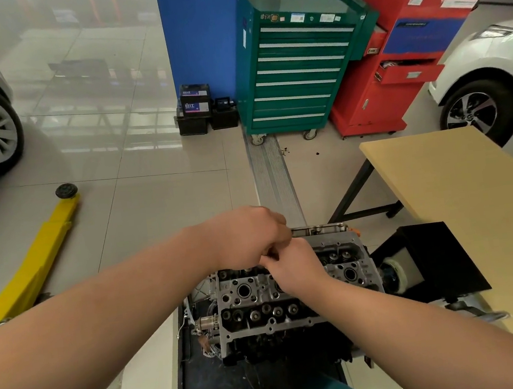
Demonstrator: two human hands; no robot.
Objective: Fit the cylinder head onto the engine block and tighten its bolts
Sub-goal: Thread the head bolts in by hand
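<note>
The cylinder head sits on top of the engine block, low in the middle of the view, on a dark stand. Both hands meet above its far middle. The left hand has its fingers curled downward, and the right hand has its fingers bunched against them; whether they pinch anything cannot be told. A green tool cabinet and a red cabinet stand beyond, with a wooden tabletop at right.

No legible text, labels on the car batteries and tool cabinets blurred
</note>
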